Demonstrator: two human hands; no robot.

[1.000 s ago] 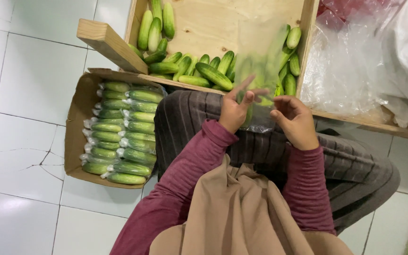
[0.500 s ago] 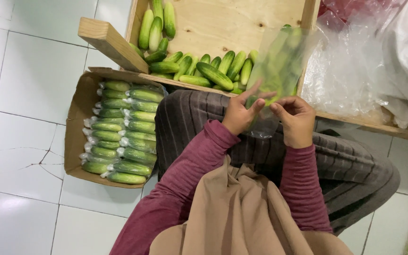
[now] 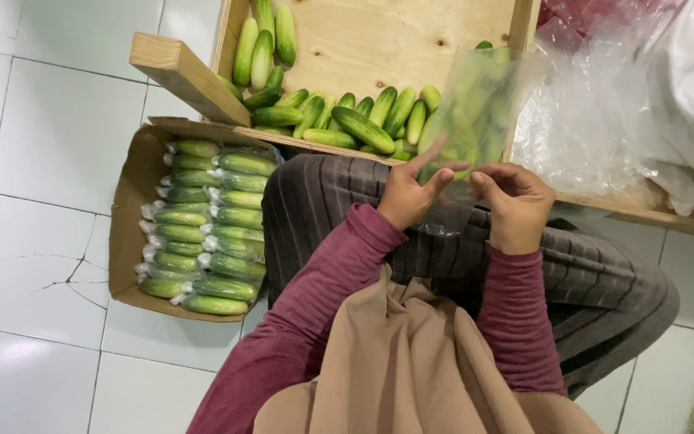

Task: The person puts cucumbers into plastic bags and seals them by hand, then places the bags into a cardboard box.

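— Cucumbers in a clear bag (image 3: 469, 112), that is what I hold. Where do my fingers sit?

— My left hand (image 3: 408, 193) and my right hand (image 3: 517, 201) both pinch the bottom end of the bag. Left fingers are pressed on the plastic, with one finger poking up along it. Right fingers are curled and pinched shut on the same end, just beside the left ones.

— Which way does the bag go from my hands?

— Up and away from me. Its long side runs from my fingers out toward the wooden crate (image 3: 395, 40). The green cucumbers inside stand the same way, end up. It looks a bit blurry, so I cannot count them.

— Which hand is nearer to it?

— Both touch it. The left one reaches a bit higher along it.

— What is around the crate?

— Loose cucumbers (image 3: 347, 120) lie inside it, along its near wall. A cardboard box (image 3: 126, 217) sits on the white floor tiles (image 3: 34, 145), left of the crate, full of wrapped cucumbers (image 3: 210, 225) in rows. Crumpled clear plastic (image 3: 596, 120) is piled right of the crate. My lap in striped trousers (image 3: 588, 273) is just below it.
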